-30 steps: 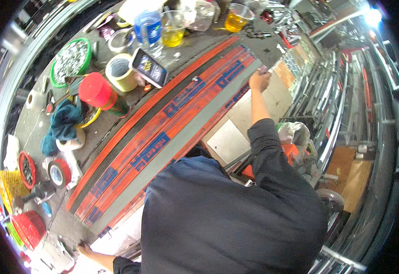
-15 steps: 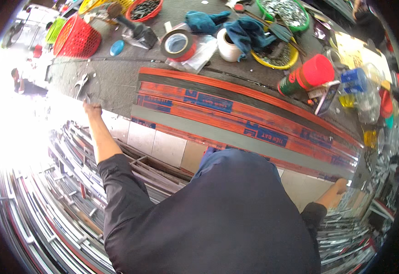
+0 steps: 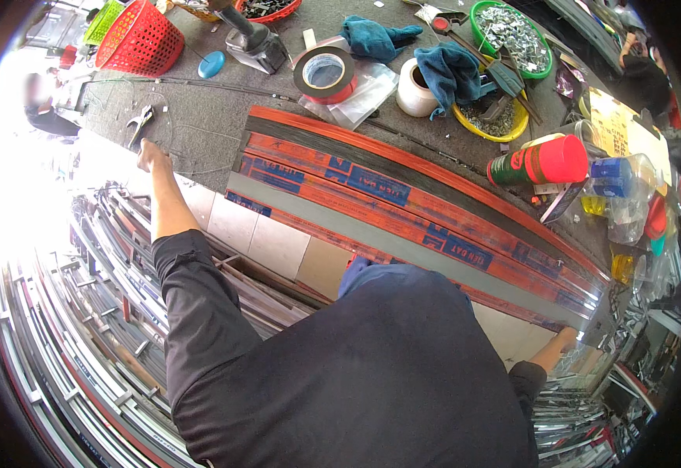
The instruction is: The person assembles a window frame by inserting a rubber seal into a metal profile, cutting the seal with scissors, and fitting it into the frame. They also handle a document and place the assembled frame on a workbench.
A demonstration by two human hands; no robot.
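Observation:
My left hand (image 3: pixel 153 156) reaches over the bench's near left edge, its fingertips at the lower end of a black-and-silver hand tool (image 3: pixel 141 127) that looks like pliers. Whether the fingers close on that tool is not clear. Several long metal profiles (image 3: pixel 340 221), partly wrapped in orange and blue film, lie side by side across the bench in front of me. At the right end of the nearest, grey-faced profile, my right hand (image 3: pixel 563 341) is curled against its edge; its fingertips are mostly hidden.
Behind the profiles lie a tape roll (image 3: pixel 325 76), a white jar (image 3: pixel 416 90), blue cloths (image 3: pixel 379 39) and a yellow basket (image 3: pixel 504 129) of small parts. A red-capped can (image 3: pixel 539 160) and plastic bottles (image 3: pixel 629 191) stand right. Racked metal bars (image 3: pixel 67 366) fill the lower left.
My view has shifted, so the bench things sit higher and further right. My left hand has come closer to the pliers-like tool. The right hand stays at the profile's end.

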